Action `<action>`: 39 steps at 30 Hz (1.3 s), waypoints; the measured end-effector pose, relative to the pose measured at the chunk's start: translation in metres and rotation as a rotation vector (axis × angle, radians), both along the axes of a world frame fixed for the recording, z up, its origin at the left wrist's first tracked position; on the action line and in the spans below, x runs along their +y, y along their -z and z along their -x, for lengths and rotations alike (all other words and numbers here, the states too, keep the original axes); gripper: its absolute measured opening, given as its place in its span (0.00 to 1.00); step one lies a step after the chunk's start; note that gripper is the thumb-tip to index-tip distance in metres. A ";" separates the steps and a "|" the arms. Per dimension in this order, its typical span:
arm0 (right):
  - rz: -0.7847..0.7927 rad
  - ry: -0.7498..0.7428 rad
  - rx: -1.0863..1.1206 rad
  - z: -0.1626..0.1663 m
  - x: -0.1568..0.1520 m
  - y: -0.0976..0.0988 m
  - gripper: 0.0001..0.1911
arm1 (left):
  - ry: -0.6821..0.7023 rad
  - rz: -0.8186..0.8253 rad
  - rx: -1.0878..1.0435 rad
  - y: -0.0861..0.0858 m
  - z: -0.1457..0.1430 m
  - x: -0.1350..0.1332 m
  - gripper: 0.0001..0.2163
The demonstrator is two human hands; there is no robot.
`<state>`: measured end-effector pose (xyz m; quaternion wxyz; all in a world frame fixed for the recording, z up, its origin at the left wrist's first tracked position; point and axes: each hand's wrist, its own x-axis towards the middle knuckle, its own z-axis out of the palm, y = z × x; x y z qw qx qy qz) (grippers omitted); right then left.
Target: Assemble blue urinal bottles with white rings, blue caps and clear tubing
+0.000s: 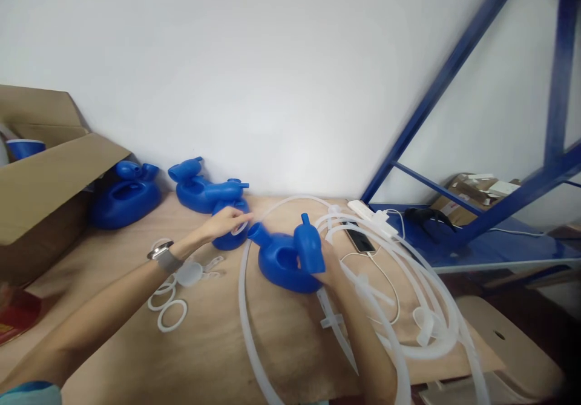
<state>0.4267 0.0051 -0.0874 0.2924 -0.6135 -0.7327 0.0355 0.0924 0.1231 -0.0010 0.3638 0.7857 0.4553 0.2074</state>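
My left hand [228, 221] is closed in a pinch on a white ring [239, 228], just left of a blue plastic bottle's neck. That blue bottle [278, 264] has a loop handle and an open neck tilted up to the left. My right hand [330, 264] grips a blue curved spout piece [310, 244] with a narrow tube end; its fingers are partly hidden behind the piece and beside the bottle. Whether the spout is joined to the bottle, I cannot tell. Loose white rings [172, 316] and a translucent cap [189, 273] lie below my left wrist.
More blue bottles [124, 204] with spouts stand along the wall beside an open cardboard box [59, 181]. Coiled translucent tubing [436, 347] spreads across the right. Behind it are a phone [360, 239], a power strip [370, 216] and a blue metal frame [436, 96].
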 end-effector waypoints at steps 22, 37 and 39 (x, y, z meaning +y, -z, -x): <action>-0.031 -0.113 -0.048 0.014 0.002 -0.012 0.22 | -0.546 -0.448 -0.053 0.094 0.068 -0.181 0.16; 0.063 0.209 -0.003 0.059 -0.013 -0.024 0.19 | -0.084 -0.390 0.033 0.121 -0.081 -0.152 0.45; 0.075 0.260 0.017 0.066 -0.014 -0.028 0.18 | -0.079 -0.330 0.027 0.121 -0.093 -0.147 0.51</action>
